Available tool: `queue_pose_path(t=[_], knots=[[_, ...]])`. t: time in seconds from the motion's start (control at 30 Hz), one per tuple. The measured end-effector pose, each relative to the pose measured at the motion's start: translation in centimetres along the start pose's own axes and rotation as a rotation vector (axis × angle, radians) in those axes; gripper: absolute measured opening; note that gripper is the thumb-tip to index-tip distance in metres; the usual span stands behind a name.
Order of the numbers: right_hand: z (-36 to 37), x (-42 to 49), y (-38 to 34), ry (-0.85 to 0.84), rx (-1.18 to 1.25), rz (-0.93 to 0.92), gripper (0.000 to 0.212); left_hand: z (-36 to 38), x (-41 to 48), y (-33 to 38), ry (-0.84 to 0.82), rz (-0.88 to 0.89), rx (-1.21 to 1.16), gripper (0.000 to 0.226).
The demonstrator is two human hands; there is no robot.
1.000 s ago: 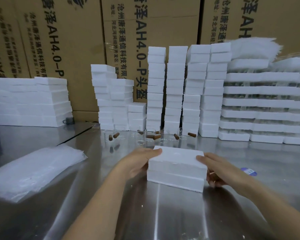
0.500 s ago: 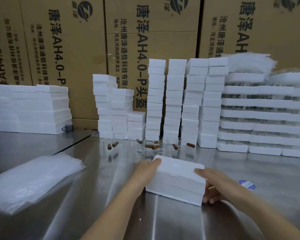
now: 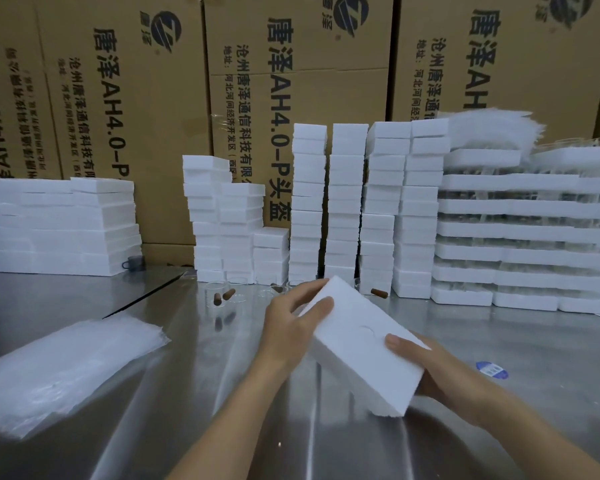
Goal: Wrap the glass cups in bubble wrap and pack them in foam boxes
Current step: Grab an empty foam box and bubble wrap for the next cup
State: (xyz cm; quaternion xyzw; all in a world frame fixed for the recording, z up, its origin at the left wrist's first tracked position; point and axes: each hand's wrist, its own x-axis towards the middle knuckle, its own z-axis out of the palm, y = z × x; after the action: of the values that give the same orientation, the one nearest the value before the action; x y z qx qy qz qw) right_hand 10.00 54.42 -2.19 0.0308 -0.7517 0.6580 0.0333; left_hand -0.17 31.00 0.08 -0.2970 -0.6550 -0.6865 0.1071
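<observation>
White rectangular foam box [image 3: 357, 348], held tilted: your left hand [image 3: 291, 327] and right hand [image 3: 430, 372] grip opposite ends, probably to open it.

A foam box [image 3: 361, 344] is above the middle of the desk [image 3: 187, 403] between the left hand [image 3: 291, 327] and the right hand [image 3: 440, 372], with bubble wrap [image 3: 59, 368] lying near left, glass cups [image 3: 211, 289] just behind, and foam stacks [image 3: 328, 202] along the far side before cardboard cartons [image 3: 291, 81].

Both hands [image 3: 291, 327] [image 3: 440, 375] hold tilted foam box [image 3: 361, 344].
</observation>
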Motion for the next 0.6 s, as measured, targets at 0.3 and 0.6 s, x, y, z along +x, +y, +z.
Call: queue_pose_path(t=[0.3, 0.6], knots=[[5.3, 0.4, 0.8, 0.204, 0.151, -0.09, 0.059, 4.2, -1.9, -0.1, -0.048, -0.347, -0.317, 0.096], [3.1, 1.3, 0.4, 0.358, 0.209, -0.141, 0.053, 5.7, -1.8, -1.3, -0.181, -0.453, -0.312, 0.076]])
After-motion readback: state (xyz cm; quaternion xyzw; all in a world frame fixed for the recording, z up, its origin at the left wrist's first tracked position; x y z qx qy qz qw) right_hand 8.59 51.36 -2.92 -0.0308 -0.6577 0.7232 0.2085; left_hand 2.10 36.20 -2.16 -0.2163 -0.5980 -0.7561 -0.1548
